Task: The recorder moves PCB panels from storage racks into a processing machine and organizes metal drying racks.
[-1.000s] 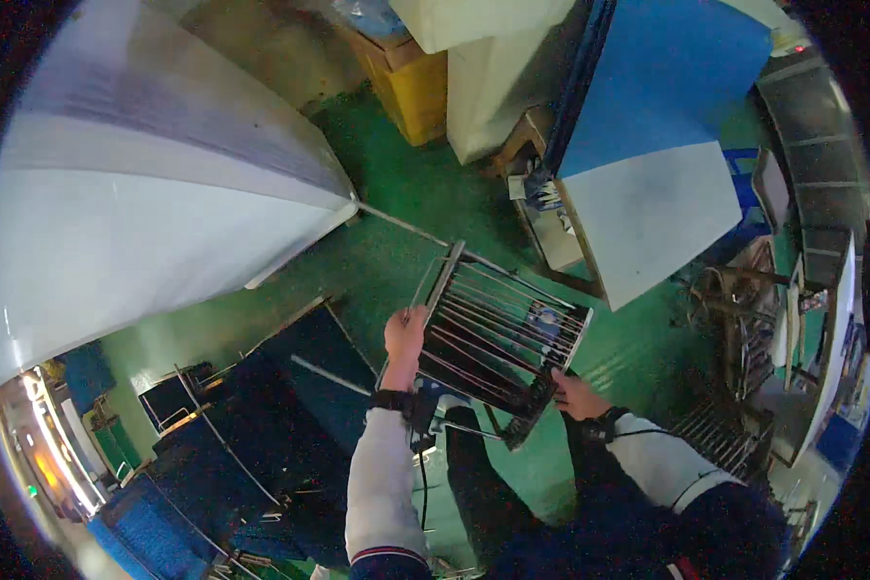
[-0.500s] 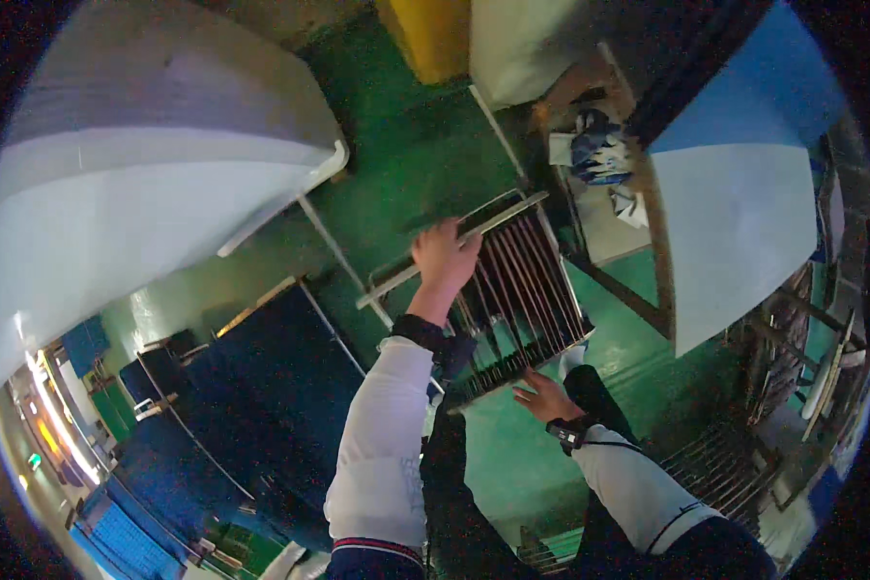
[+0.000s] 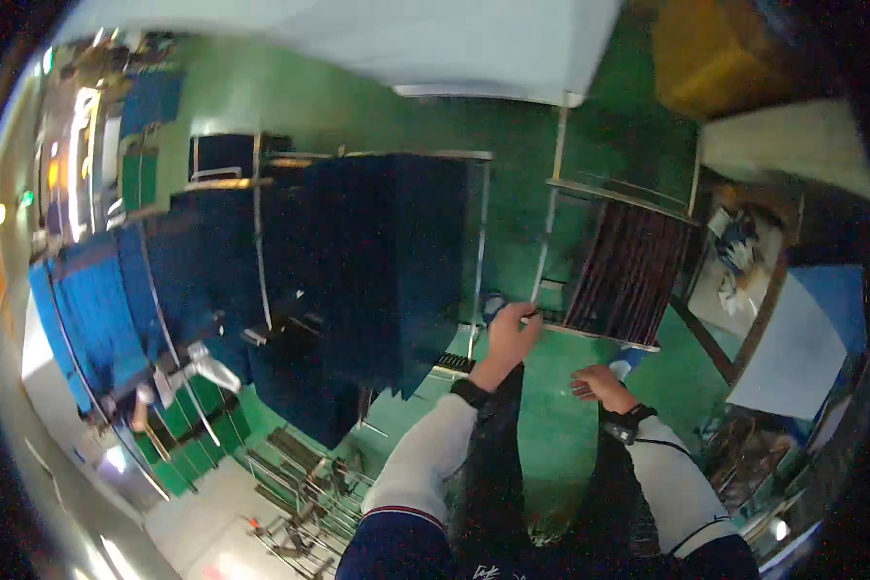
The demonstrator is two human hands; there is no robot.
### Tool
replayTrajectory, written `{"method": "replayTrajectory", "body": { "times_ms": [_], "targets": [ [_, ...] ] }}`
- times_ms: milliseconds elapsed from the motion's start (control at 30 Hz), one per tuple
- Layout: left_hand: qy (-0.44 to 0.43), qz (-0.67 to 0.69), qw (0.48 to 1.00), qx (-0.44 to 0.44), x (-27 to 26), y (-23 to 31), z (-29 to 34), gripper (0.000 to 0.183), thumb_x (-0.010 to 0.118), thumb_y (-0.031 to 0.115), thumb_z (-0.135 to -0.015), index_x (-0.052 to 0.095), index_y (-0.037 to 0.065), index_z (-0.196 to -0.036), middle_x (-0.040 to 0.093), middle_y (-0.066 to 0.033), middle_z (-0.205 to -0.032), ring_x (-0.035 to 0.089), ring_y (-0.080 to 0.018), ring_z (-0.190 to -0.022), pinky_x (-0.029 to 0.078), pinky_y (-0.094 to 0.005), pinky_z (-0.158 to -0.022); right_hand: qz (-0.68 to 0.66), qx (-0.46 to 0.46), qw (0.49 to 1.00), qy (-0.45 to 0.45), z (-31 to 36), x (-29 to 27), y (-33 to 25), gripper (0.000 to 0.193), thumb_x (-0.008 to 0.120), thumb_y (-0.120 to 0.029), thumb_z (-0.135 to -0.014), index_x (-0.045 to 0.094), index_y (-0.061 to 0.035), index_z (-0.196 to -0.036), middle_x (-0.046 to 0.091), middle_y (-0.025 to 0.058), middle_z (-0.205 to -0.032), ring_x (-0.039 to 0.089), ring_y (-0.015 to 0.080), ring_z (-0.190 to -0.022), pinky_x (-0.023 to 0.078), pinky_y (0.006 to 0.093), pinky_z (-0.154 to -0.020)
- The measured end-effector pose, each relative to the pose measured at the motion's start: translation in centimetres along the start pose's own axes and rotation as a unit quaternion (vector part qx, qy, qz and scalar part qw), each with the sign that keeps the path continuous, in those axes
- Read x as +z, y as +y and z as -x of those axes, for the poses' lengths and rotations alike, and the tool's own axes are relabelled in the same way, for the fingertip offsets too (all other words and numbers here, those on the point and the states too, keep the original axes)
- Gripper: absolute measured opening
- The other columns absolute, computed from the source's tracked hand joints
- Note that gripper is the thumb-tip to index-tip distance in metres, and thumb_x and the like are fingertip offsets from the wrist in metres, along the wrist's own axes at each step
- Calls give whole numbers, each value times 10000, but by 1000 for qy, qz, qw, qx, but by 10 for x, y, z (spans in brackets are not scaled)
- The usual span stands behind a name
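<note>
Position: a rectangular metal rack with dark, closely set parallel slats [image 3: 630,271] is right of centre, in front of the person, above the glossy green floor [image 3: 556,435]. Whether its full weight rests on the floor cannot be told.

Hands: the left hand [image 3: 512,343] is at the rack's near left corner, fingers bent and drawn close together. Whether they grip the thin metal bar [image 3: 543,256] or only touch it cannot be told. The right hand [image 3: 604,387] is apart from the rack, just below its near rail [image 3: 604,337], fingers loosely curled; no held object is visible.

Hazards: if the rack is moved by the left hand alone, it may swing or tilt, because the right hand gives no support. A tilt could let the slats shift if they are loose; their fixing is not visible. A sideways swing to the left could snag the dark blue hanging fabric [image 3: 377,271] or strike its pale metal upright [image 3: 482,246]. The legs in dark trousers [image 3: 493,449] stand near the rack; a drop could hit the feet.

Appearance: the slats are blackish with reddish-brown streaks and run roughly parallel. The rails look paler and worn. Motion blur hides fine surface detail.
</note>
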State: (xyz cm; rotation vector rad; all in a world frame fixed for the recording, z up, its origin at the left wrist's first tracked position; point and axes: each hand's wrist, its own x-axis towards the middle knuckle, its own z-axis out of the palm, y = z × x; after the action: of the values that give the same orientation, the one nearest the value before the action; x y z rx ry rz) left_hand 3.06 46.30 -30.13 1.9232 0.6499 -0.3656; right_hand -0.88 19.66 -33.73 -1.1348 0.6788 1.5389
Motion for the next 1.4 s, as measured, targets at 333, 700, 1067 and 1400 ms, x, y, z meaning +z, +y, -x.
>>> {"method": "replayTrajectory", "body": {
  "times_ms": [333, 700, 1067, 1400],
  "targets": [
    [294, -243, 923, -45, -241, -92, 64, 397, 702, 198, -737, 629, 76, -1108, 559, -145, -1117, 498, -335, -1028, 408, -445, -874, 221, -213, 952, -17, -95, 71, -115, 251, 615, -276, -870, 608, -26, -886, 632, 75, -838, 591, 173, -712, 449, 335, -549],
    [130, -295, 938, -130, -250, -109, 57, 712, 742, 458, -677, 538, 55, -1228, 449, -162, -1279, 414, -375, -1156, 330, -514, -968, 389, -257, 866, 184, -119, 363, -212, 704, 713, -483, -732, 524, -63, -1263, 538, 235, -1223, 525, 361, -1143, 423, 409, -961],
    [42, -341, 931, -118, -241, -173, 18, 268, 675, 208, -730, 678, 23, -925, 549, -142, -1095, 573, -318, -954, 518, -408, -756, 600, -426, 649, 195, -91, 412, -233, 433, 671, -198, -740, 579, -30, -1128, 498, 196, -1266, 436, 367, -1220, 367, 456, -1003],
    [-53, -315, 946, -55, -258, -159, 18, 157, 573, 166, -793, 658, 34, -779, 611, -133, -999, 632, -307, -855, 526, -402, -727, 780, -506, 367, 36, -107, 436, -242, 290, 567, -106, -750, 618, -5, -1016, 537, 192, -1241, 384, 343, -1293, 269, 511, -1089]
  ]
}}
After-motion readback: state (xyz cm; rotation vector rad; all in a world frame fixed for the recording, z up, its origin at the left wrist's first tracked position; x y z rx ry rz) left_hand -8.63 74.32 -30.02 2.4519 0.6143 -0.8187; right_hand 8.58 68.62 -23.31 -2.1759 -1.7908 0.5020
